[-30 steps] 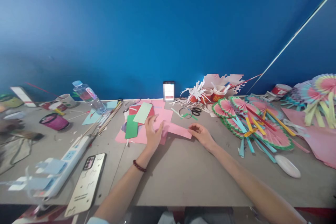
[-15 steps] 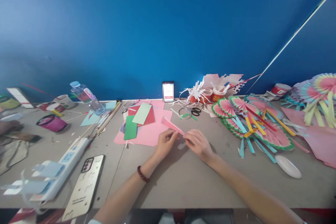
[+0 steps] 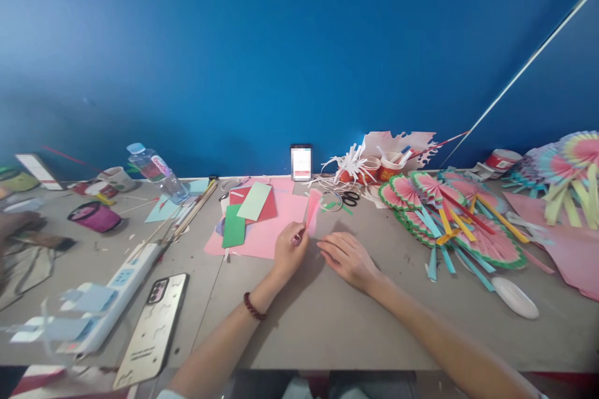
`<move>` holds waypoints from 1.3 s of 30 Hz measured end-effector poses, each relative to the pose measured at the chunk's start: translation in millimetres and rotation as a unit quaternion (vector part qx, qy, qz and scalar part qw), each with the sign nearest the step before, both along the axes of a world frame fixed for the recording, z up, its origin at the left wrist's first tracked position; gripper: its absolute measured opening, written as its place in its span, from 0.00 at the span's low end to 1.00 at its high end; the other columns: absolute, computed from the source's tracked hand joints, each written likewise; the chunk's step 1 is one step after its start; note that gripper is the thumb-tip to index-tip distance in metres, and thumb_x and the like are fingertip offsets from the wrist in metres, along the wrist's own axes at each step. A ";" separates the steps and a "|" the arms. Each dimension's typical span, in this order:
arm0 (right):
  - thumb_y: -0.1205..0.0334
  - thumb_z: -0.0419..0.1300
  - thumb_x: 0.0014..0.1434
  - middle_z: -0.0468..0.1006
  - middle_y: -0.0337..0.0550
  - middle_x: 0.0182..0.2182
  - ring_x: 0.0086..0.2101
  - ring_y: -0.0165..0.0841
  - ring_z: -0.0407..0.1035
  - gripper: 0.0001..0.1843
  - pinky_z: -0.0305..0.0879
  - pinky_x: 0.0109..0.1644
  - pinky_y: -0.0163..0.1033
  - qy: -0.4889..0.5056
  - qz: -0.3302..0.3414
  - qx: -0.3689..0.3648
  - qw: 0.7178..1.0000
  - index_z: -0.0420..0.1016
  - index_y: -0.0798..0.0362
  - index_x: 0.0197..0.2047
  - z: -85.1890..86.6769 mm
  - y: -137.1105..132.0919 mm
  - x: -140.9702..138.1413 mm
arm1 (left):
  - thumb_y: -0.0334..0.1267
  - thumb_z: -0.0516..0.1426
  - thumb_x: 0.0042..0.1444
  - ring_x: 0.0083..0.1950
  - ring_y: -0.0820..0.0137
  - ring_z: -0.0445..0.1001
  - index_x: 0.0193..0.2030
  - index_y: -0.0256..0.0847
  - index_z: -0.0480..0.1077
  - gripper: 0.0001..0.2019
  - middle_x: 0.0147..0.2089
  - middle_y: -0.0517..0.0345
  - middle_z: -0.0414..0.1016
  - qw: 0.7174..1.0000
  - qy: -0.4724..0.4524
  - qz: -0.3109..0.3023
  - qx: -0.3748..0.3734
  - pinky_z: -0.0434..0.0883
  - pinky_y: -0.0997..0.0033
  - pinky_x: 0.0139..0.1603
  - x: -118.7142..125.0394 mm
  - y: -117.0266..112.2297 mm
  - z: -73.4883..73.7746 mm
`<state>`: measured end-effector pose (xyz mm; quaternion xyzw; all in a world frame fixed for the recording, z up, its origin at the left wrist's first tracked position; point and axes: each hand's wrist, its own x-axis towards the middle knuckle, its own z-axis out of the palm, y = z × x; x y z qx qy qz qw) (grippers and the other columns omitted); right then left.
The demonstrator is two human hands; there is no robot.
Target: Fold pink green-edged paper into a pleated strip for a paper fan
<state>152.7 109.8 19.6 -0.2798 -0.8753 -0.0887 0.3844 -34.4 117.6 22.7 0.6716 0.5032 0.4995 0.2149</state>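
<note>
My left hand [image 3: 291,248] is closed around the lower end of a narrow folded strip of pink paper [image 3: 313,207], which stands up and leans slightly right. My fingers cover its bottom part. Just to the right, my right hand [image 3: 349,257] hovers low over the table with its fingers loosely stretched toward the strip. It does not touch the paper, and I see nothing in it. Behind my left hand lies a large pink sheet [image 3: 266,243], bearing a green piece [image 3: 233,227], a pale green piece [image 3: 254,201] and a red piece of paper [image 3: 271,206].
Pleated paper fans [image 3: 496,243] and a white oval object [image 3: 515,297] lie to the right. Black scissors [image 3: 350,198] and a tape roll [image 3: 331,201] sit behind my hands. Leftward are a phone [image 3: 152,330], a power strip [image 3: 116,290] and a leaning bottle [image 3: 156,171].
The right hand has let go of the pink paper and sits apart from it. In my left hand the strip has turned from slanting leftward to nearly upright.
</note>
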 end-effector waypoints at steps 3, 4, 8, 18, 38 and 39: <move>0.71 0.54 0.61 0.79 0.47 0.44 0.45 0.34 0.71 0.17 0.66 0.50 0.41 0.013 -0.050 0.039 0.998 0.73 0.51 0.52 -1.5 3.7 6.9 | 0.32 0.50 0.61 0.33 0.71 0.67 0.40 0.39 0.72 0.10 0.32 0.57 0.69 0.986 0.122 0.031 0.113 0.64 0.71 0.34 -7.1 2.4 -0.2; 0.71 0.54 0.61 0.78 0.47 0.46 0.46 0.35 0.70 0.18 0.66 0.50 0.41 0.011 -0.073 0.056 0.996 0.72 0.50 0.53 -1.2 4.8 9.0 | 0.32 0.49 0.61 0.34 0.70 0.67 0.42 0.39 0.72 0.11 0.33 0.56 0.69 0.975 0.164 0.041 0.145 0.64 0.70 0.34 -8.9 3.2 -0.6; 0.71 0.54 0.61 0.76 0.51 0.51 0.46 0.38 0.70 0.22 0.65 0.49 0.43 -0.027 -0.176 0.098 0.979 0.69 0.50 0.58 2.2 9.8 14.6 | 0.28 0.49 0.60 0.36 0.67 0.66 0.48 0.40 0.71 0.14 0.35 0.54 0.69 0.921 0.313 0.051 0.224 0.62 0.68 0.35 -12.1 4.5 -0.7; 0.73 0.51 0.63 0.79 0.48 0.46 0.45 0.40 0.66 0.17 0.60 0.46 0.43 -0.076 -0.182 0.031 0.980 0.72 0.53 0.53 -4.6 25.0 24.8 | 0.28 0.46 0.64 0.40 0.65 0.67 0.53 0.42 0.68 0.16 0.39 0.52 0.70 0.871 0.437 0.008 0.224 0.64 0.64 0.42 -13.8 6.1 -4.0; 0.71 0.55 0.61 0.79 0.44 0.31 0.37 0.35 0.69 0.09 0.61 0.42 0.39 -0.085 -0.132 -0.097 0.983 0.77 0.53 0.34 -23.9 41.6 26.3 | 0.24 0.51 0.58 0.43 0.63 0.71 0.44 0.38 0.71 0.12 0.40 0.51 0.73 0.867 0.492 -0.040 0.067 0.68 0.62 0.42 -15.9 15.8 -17.4; 0.71 0.55 0.61 0.79 0.44 0.31 0.37 0.35 0.69 0.09 0.62 0.41 0.39 -0.069 -0.128 -0.112 0.983 0.77 0.52 0.36 -25.1 43.1 26.8 | 0.23 0.51 0.58 0.43 0.63 0.71 0.43 0.39 0.71 0.12 0.40 0.52 0.73 0.877 0.474 -0.040 0.059 0.68 0.63 0.42 -16.8 17.0 -18.1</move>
